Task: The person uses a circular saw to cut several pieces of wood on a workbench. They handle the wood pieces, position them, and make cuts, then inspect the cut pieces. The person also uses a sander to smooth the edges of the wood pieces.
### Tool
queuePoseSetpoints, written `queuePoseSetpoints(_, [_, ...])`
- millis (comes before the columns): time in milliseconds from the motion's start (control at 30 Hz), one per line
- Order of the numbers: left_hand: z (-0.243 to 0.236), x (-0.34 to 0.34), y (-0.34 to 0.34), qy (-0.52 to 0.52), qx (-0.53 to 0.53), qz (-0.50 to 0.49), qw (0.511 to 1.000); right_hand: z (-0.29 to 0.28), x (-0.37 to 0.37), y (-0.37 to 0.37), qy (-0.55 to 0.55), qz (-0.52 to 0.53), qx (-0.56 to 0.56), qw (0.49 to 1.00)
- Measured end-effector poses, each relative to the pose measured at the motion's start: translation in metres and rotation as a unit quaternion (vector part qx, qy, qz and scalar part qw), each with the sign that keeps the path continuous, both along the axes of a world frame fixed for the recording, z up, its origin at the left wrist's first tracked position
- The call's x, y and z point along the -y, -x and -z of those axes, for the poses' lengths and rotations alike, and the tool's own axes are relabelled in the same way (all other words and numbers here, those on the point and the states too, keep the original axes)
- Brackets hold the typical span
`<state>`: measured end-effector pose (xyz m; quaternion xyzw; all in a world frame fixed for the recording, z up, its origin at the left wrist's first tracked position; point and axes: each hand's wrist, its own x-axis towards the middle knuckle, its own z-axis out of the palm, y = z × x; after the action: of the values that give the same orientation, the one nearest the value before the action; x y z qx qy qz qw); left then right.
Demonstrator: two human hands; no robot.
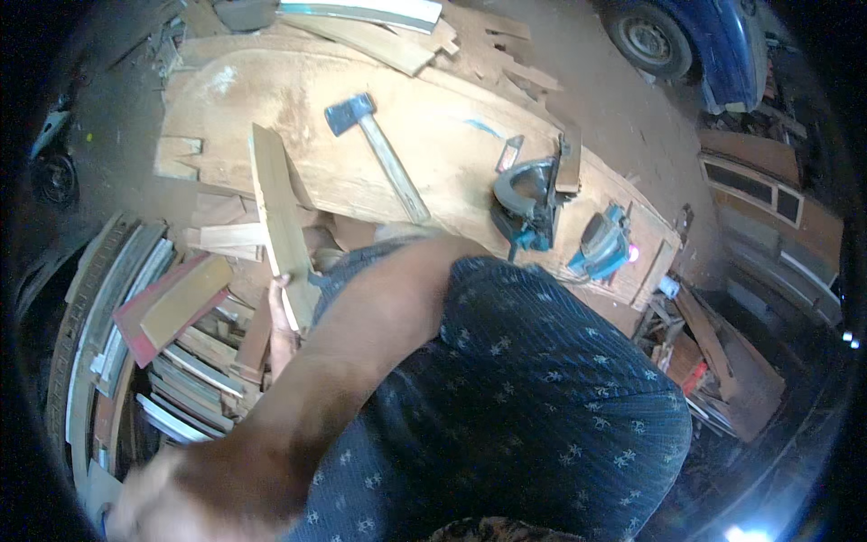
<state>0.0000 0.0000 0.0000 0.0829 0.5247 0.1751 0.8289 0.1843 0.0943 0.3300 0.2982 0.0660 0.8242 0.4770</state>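
My left hand [280, 307] holds a long pale plank [280, 217] by its lower part, its far end over the worktop's near edge. My right arm crosses my body to the lower left, where my right hand [144, 501] is blurred by motion near the frame's edge; its fingers are unclear. Beyond the plank, an axe [357, 115] with a wooden handle lies on the plywood worktop [226, 126]. To the right lie a dark power saw [528, 194] and a teal power tool [601, 239].
Stacked boards and offcuts [190, 397] crowd the left. More pieces [388, 45] lie at the worktop's far edge. A blue vehicle [731, 45] stands at the upper right. Panels [759, 208] and scrap wood [704, 352] are piled on the right.
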Motion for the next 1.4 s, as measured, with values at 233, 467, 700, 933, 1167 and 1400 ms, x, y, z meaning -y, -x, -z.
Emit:
queuePoseSetpoints(233, [-0.001,-0.020,-0.060,0.031,-0.027,-0.006,0.999,0.093,-0.041,-0.085,-0.118,0.428,0.578,0.685])
queuePoseSetpoints(467, [-0.001,-0.016,-0.041,0.079,-0.036,0.069,0.994,0.465,0.006,-0.207,-0.058,0.058,0.996,0.020])
queuePoseSetpoints(700, [-0.007,-0.015,-0.031,0.067,-0.048,0.094,0.992,0.538,-0.015,-0.227,0.027,0.030,0.998,0.046])
queuePoseSetpoints(933, [-0.008,-0.012,-0.041,0.038,-0.086,0.057,0.994,0.496,-0.043,-0.230,0.144,-0.026,0.945,0.292])
queuePoseSetpoints(1167, [-0.001,-0.010,-0.037,0.033,-0.061,0.077,0.995,0.379,-0.064,-0.194,-0.036,0.059,0.961,0.269])
queuePoseSetpoints(1400, [-0.003,-0.010,-0.038,0.094,-0.044,0.010,0.995,0.376,-0.064,-0.188,-0.222,0.044,0.938,0.262])
